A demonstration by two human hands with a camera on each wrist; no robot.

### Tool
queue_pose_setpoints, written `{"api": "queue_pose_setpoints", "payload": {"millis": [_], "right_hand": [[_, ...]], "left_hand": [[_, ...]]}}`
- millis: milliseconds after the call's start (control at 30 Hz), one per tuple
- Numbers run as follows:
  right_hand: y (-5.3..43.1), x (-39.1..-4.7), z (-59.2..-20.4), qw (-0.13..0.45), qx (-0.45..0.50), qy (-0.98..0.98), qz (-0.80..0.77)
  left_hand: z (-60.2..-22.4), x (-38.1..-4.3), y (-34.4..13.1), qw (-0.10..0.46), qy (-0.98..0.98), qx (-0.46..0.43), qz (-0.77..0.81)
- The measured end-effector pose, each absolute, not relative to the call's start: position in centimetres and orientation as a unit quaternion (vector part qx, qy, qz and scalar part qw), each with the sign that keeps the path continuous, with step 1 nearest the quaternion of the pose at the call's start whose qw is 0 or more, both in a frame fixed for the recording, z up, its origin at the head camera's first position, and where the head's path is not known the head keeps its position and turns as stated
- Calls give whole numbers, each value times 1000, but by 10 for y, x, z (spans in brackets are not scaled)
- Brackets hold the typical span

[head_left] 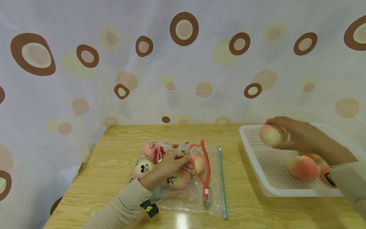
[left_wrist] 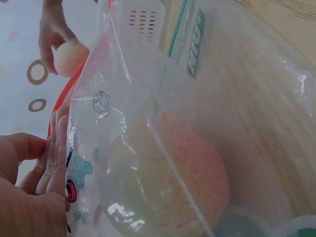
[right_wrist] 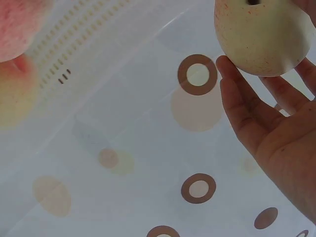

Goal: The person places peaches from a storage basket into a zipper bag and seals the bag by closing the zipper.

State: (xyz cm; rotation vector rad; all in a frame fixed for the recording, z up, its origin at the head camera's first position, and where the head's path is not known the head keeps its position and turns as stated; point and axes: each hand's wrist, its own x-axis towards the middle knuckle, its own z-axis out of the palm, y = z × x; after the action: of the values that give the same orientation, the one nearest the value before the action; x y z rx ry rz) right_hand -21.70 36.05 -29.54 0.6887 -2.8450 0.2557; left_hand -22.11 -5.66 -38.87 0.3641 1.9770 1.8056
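A clear zip bag (head_left: 159, 155) with a red zip and cartoon prints lies on the table with several peaches inside. My left hand (head_left: 171, 167) pinches its red-edged mouth between thumb and fingers, and the mouth gapes toward the right. One peach (left_wrist: 173, 182) shows through the plastic close to that opening in the left wrist view. Over the back left of a white basket, my right hand (head_left: 298, 135) grips another peach (head_left: 270, 135), fingers around its side. That peach (right_wrist: 264, 37) is pale with a reddish blush; its small dark hollow shows in the right wrist view.
The white perforated basket (head_left: 258, 176) stands at the right of the wooden table (head_left: 120, 140), with more peaches (head_left: 304, 167) in it. Beneath the red-zip bag lies clear plastic with a teal zip edge (head_left: 223, 190). A dotted curtain (head_left: 200, 108) hangs behind the table.
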Motion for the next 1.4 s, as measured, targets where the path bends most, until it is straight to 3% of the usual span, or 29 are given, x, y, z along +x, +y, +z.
{"api": "queue_pose_setpoints", "payload": {"millis": [367, 667, 1067, 1400], "right_hand": [[304, -189, -281, 137, 248, -946, 157], [238, -159, -301, 171, 275, -918, 228], [178, -159, -382, 91, 208, -898, 377], [172, -165, -406, 41, 268, -868, 416]], "left_hand": [[-388, -221, -56, 216, 712, 132, 655], [-390, -220, -57, 218, 712, 133, 654], [-388, -219, -58, 214, 715, 127, 653], [-388, -221, -58, 215, 717, 151, 646]]}}
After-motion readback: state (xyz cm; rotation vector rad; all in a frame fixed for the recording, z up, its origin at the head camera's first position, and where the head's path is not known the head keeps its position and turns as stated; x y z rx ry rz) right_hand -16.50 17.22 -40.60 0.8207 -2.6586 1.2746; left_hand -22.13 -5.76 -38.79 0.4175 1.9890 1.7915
